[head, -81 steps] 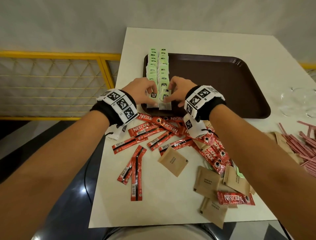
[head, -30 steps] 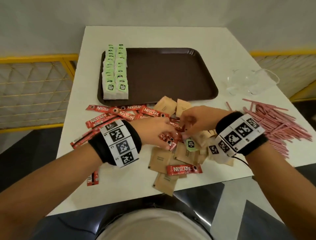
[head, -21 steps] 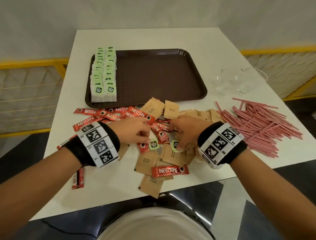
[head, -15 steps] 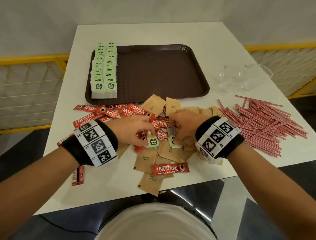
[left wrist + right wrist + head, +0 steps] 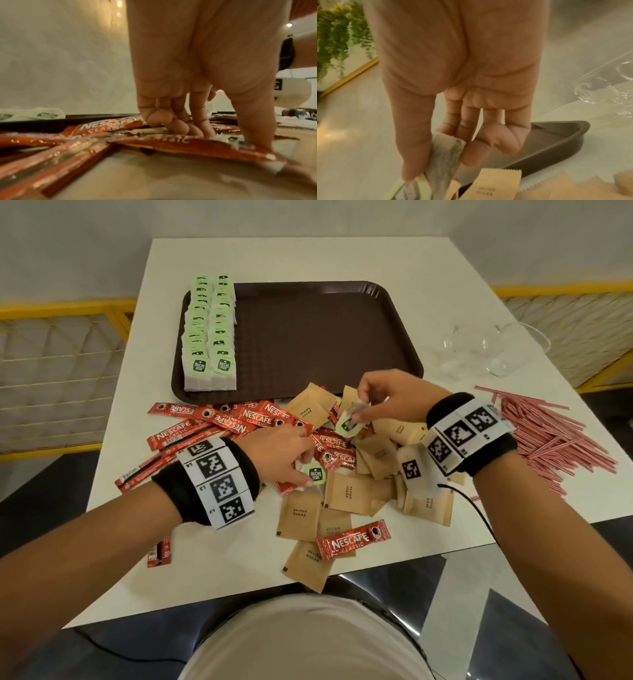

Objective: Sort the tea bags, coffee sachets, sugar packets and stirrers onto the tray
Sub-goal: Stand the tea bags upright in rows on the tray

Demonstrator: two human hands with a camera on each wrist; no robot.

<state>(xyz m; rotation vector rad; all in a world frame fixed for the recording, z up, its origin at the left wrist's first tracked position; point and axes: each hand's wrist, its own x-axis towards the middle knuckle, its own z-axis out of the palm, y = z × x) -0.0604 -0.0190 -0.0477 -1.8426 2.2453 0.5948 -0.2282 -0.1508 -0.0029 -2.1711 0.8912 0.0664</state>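
Near the ribbed brown tray [image 5: 308, 337], my right hand [image 5: 387, 398] is pinching a papery tea bag [image 5: 349, 422] while my left hand [image 5: 277, 453] is pinching another green-tagged tea bag [image 5: 313, 475] among glossy coffee sachets [image 5: 239, 422].

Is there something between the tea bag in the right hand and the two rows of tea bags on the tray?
Nothing visible blocks it. The right hand pinches the tea bag above the sugar packets at the near rim of the tray. The tea bag rows lie to the left, with bare tray floor beside them.

Green-tagged tea bags [image 5: 209, 337] rowed on tray [image 5: 322, 337]
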